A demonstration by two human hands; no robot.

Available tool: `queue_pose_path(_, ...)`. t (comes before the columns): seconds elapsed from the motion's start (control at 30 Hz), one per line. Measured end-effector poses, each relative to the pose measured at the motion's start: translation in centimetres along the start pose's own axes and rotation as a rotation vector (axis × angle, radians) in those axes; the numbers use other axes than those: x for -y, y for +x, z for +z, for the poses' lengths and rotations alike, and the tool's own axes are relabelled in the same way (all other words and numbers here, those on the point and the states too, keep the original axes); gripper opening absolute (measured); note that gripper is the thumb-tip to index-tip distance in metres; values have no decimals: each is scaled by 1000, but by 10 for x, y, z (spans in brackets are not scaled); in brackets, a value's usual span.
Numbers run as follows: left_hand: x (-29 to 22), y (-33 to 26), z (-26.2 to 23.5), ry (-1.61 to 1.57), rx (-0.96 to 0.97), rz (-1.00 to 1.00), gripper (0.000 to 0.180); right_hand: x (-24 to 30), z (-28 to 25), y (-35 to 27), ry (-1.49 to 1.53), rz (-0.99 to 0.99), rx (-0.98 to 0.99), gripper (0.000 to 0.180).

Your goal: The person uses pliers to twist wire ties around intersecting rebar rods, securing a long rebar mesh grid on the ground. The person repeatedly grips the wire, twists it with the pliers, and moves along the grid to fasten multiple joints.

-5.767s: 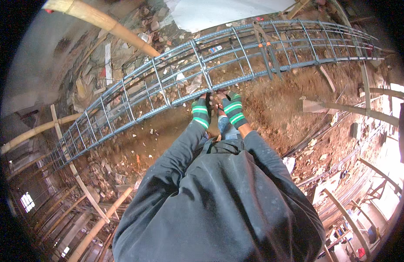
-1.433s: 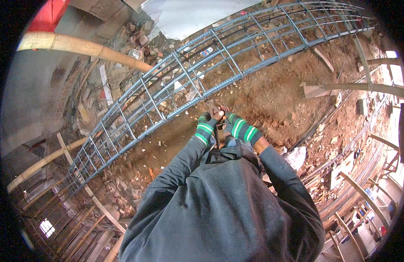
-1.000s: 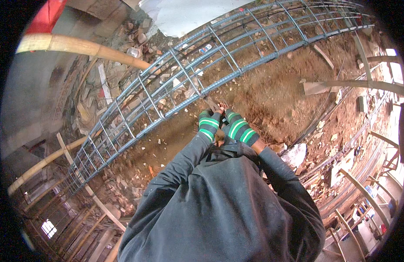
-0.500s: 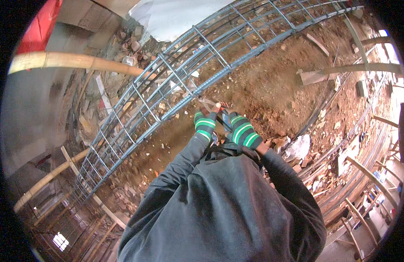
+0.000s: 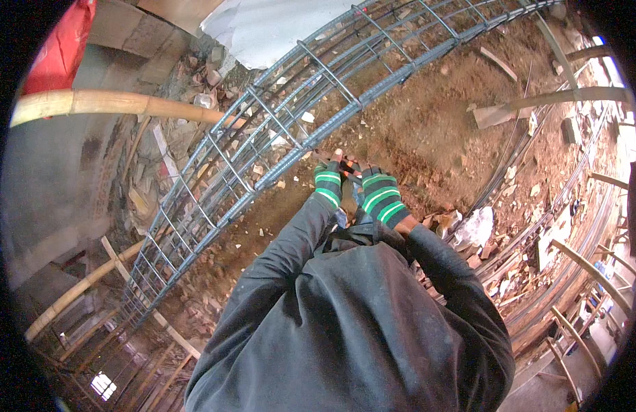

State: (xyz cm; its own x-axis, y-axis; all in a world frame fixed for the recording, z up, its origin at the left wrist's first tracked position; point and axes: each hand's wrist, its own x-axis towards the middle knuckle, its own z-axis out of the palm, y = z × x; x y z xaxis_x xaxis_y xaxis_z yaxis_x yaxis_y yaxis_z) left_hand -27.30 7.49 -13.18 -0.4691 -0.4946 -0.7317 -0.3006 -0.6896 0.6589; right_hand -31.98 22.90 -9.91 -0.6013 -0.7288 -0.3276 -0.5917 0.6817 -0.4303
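My left hand (image 5: 328, 182), in a black and green striped glove with a bare fingertip showing, is closed round what looks like a pair of pliers (image 5: 349, 167) with dark and orange-red parts. Much of the tool is hidden by the fingers. Close on its right, my right hand (image 5: 381, 195), in a matching glove, has its fingers curled in; what they hold is hidden. Just beyond both hands, a long rebar cage (image 5: 290, 156) of ribbed bars and square stirrups runs from lower left to upper right. Its near bar lies a little ahead of my left fingertips, apparently not touched.
Bamboo poles (image 5: 146, 104) jut in from the left, one reaching the cage. Long thin bars (image 5: 510, 168) lie along the right beside broken bricks and a white plastic bag (image 5: 474, 228). A board (image 5: 493, 115) rests on the dirt (image 5: 428, 123). A pale sheet (image 5: 263, 31) lies beyond the cage.
Both hands have shifted slightly, the left one a little to the right and turned more upright. The tool's grey jaws, seen before, are now mostly hidden. The view has moved slightly.
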Motion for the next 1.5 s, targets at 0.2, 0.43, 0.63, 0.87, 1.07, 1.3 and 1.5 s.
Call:
queue_pose_path(0.2, 6, 10, -10, 83, -4, 126, 21, -20, 49, 31, 201, 11, -124, 58)
queue_pose_path(0.43, 16, 25, -14, 56, 5, 151, 19, -56, 107, 71, 211, -77, -156, 32)
queue_pose_path(0.63, 9, 18, -3, -8, -80, 106, 13, -63, 116, 83, 116, -181, -238, 27)
queue_pose_path(0.87, 5, 16, 0, 79, -135, 114, 25, -59, 93, 85, 305, -64, -27, 31)
queue_pose_path(1.07, 5, -2, 6, 56, -167, 168, 16, -68, 47, 89, 409, -18, 207, 38)
queue_pose_path(1.3, 5, -21, -8, 86, -138, 255, 27, -50, 39, 63, 79, -289, 201, 44)
queue_pose_path(1.5, -12, -33, -44, 280, -96, 151, 42, -40, 32, 30, 259, -330, -199, 53)
